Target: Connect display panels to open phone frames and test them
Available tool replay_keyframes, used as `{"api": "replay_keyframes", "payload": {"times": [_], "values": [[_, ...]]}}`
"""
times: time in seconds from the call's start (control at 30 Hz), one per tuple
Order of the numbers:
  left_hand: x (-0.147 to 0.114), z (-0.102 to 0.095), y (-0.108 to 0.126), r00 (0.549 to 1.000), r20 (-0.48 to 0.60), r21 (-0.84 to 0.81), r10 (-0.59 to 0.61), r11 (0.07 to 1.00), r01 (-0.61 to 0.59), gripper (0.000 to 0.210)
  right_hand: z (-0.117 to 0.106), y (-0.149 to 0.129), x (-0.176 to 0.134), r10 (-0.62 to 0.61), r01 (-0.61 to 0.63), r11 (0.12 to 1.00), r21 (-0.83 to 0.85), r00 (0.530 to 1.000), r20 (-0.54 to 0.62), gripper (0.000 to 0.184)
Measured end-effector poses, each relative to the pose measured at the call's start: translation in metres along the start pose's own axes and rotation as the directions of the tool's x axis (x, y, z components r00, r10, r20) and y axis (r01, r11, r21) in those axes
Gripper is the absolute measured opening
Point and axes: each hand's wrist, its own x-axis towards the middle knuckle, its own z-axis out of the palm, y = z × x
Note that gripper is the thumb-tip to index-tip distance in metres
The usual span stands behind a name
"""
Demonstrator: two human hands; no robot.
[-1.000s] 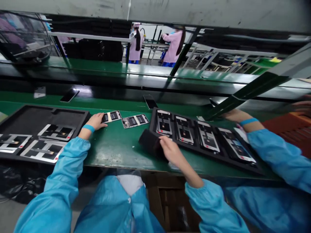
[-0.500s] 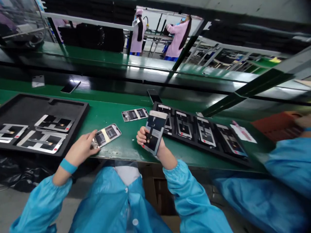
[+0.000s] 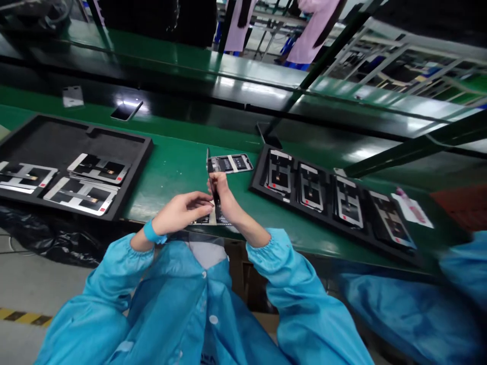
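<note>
View from the head, showing two hands at a green workbench (image 3: 171,165). My right hand (image 3: 227,197) is closed in a pinch, thumb against fingers, on a thin dark screen panel (image 3: 208,161), which stands nearly upright and is seen almost edge-on. Directly below it, by the near edge of the bench, lies an open phone body (image 3: 221,218), its interior facing up and a pale strip across its middle; much of it is covered by my hands. Whether the panel's lower edge touches this body cannot be told. My left hand (image 3: 186,210), with a blue wristband (image 3: 154,231) at the wrist, is half open over the body's left part, fingers bent towards the panel; whether it grips anything cannot be made out.

Just beyond the panel lies a second phone body (image 3: 235,162), also open and strapped with a pale strip. On the left, a black foam tray (image 3: 57,134) bears three groups of white-edged screens (image 3: 81,195). On the right, a compartmented tray (image 3: 256,186) carries four groups, set side by side. At the rear lie a dark phone (image 3: 127,110) and a pale panel (image 3: 73,96). At far right appears a co-worker's blue sleeve (image 3: 466,263).
</note>
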Motion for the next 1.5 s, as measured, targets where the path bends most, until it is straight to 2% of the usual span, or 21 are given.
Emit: {"api": "replay_keyframes", "payload": {"times": [0.1, 0.2, 0.4, 0.5, 0.6, 0.7, 0.77, 0.83, 0.93, 1.03, 1.1, 1.2, 1.27, 1.37, 1.43, 1.5], "values": [[0.007, 0.000, 0.006, 0.989, 0.083, -0.380, -0.119, 0.914, 0.142, 0.062, 0.008, -0.012, 0.001, -0.157, 0.156, 0.981, -0.115, 0.988, 0.001, 0.071], [0.011, 0.002, 0.006, 0.984, 0.062, -0.568, -0.169, 0.804, 0.174, 0.068, 0.006, -0.019, 0.001, -0.191, 0.197, 0.967, -0.162, 0.980, 0.052, 0.077], [0.016, 0.005, -0.002, 0.989, 0.129, -0.562, -0.072, 0.817, 0.133, 0.052, -0.005, -0.031, -0.007, -0.179, 0.222, 0.912, -0.346, 0.972, 0.152, 0.095], [0.016, -0.007, -0.009, 0.987, 0.147, -0.551, -0.058, 0.824, 0.130, 0.051, -0.023, -0.034, -0.013, -0.159, 0.242, 0.880, -0.409, 0.961, 0.225, 0.088], [0.015, -0.025, -0.016, 0.987, 0.135, -0.491, -0.086, 0.859, 0.142, 0.052, -0.054, -0.025, -0.017, -0.121, 0.241, 0.813, -0.530, 0.960, 0.251, 0.083], [0.014, -0.036, -0.025, 0.986, 0.092, -0.380, -0.142, 0.910, 0.167, 0.050, -0.086, -0.007, -0.021, -0.026, 0.207, 0.696, -0.688, 0.964, 0.264, 0.085], [0.015, -0.036, -0.030, 0.986, 0.046, -0.220, -0.163, 0.961, 0.169, 0.045, -0.102, 0.005, -0.024, 0.048, 0.196, 0.622, -0.758, 0.957, 0.286, 0.086], [0.015, -0.032, -0.034, 0.990, -0.005, 0.006, -0.143, 0.990, 0.143, 0.037, -0.113, 0.014, -0.027, 0.105, 0.195, 0.566, -0.801, 0.947, 0.305, 0.085], [0.016, -0.022, -0.032, 0.998, -0.058, 0.309, -0.029, 0.950, 0.045, 0.027, -0.121, 0.020, -0.031, 0.134, 0.198, 0.522, -0.830, 0.942, 0.309, 0.089], [0.017, -0.014, -0.026, 0.999, -0.047, 0.437, 0.028, 0.900, -0.004, 0.024, -0.114, 0.021, -0.031, 0.048, 0.239, 0.529, -0.814, 0.949, 0.310, 0.092], [0.019, -0.010, -0.023, 1.000, -0.025, 0.448, 0.015, 0.894, -0.002, 0.026, -0.096, 0.022, -0.029, -0.098, 0.318, 0.551, -0.771, 0.943, 0.318, 0.078], [0.022, -0.008, -0.020, 1.000, -0.012, 0.454, 0.011, 0.891, -0.004, 0.027, -0.057, 0.029, -0.020, -0.332, 0.500, 0.552, -0.667, 0.866, 0.374, 0.045], [0.021, -0.010, -0.020, 1.000, -0.027, 0.467, 0.015, 0.884, -0.001, 0.029, -0.035, 0.036, -0.014, -0.431, 0.572, 0.543, -0.614, 0.818, 0.381, 0.033], [0.010, -0.019, -0.023, 0.997, -0.042, 0.468, 0.063, 0.883, -0.035, 0.029, -0.023, 0.046, -0.009, -0.485, 0.583, 0.561, -0.588, 0.807, 0.337, 0.028], [-0.003, -0.024, -0.028, 0.988, -0.044, 0.504, 0.149, 0.857, -0.107, 0.030, -0.026, 0.049, -0.009, -0.479, 0.586, 0.569, -0.577, 0.806, 0.347, 0.028], [-0.016, -0.027, -0.038, 0.971, -0.018, 0.576, 0.237, 0.796, -0.183, 0.044, -0.033, 0.051, -0.010, -0.472, 0.597, 0.554, -0.581, 0.799, 0.372, 0.030]]}}
